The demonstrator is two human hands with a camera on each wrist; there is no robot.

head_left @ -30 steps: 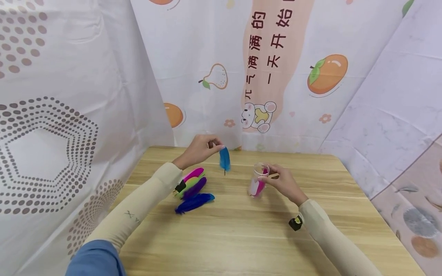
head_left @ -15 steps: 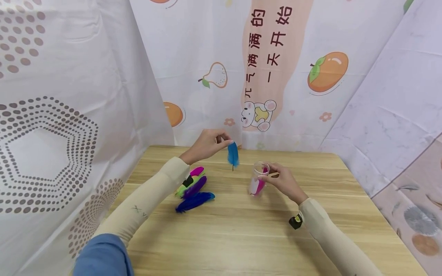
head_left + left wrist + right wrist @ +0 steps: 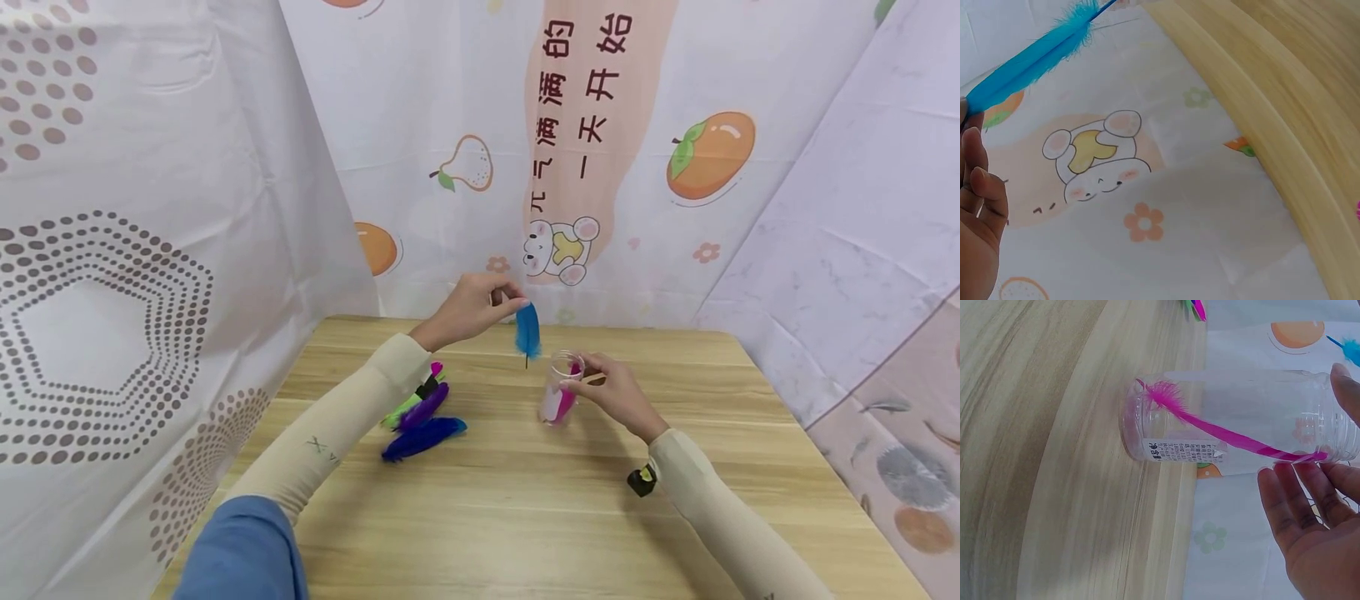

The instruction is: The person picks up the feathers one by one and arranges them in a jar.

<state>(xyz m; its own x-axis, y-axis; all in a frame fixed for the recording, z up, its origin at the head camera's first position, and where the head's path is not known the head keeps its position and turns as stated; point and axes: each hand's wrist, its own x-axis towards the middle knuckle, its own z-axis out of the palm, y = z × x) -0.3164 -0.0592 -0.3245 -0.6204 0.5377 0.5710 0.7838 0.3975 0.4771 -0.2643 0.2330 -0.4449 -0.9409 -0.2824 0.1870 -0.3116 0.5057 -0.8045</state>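
My left hand point(image 3: 477, 310) pinches a light blue feather point(image 3: 528, 331) by its tip, quill hanging down, just left of and above the jar's mouth. In the left wrist view the blue feather point(image 3: 1035, 59) runs from the fingertips to the top edge. My right hand point(image 3: 617, 395) holds a clear plastic jar point(image 3: 553, 398) near its rim, upright on the table. Inside leans a magenta feather point(image 3: 566, 402); the right wrist view shows the magenta feather point(image 3: 1229, 435) along the wall, beside a printed label point(image 3: 1179, 450).
Left of the jar lie a dark blue feather point(image 3: 423, 439), a purple feather point(image 3: 423, 408) and green and pink ones partly hidden by the left wrist. The wooden table point(image 3: 480, 517) meets a printed curtain point(image 3: 450, 100) at its back edge.
My left hand has carried the light blue feather rightward and slightly up, closer to the jar. The right hand and jar have stayed put.
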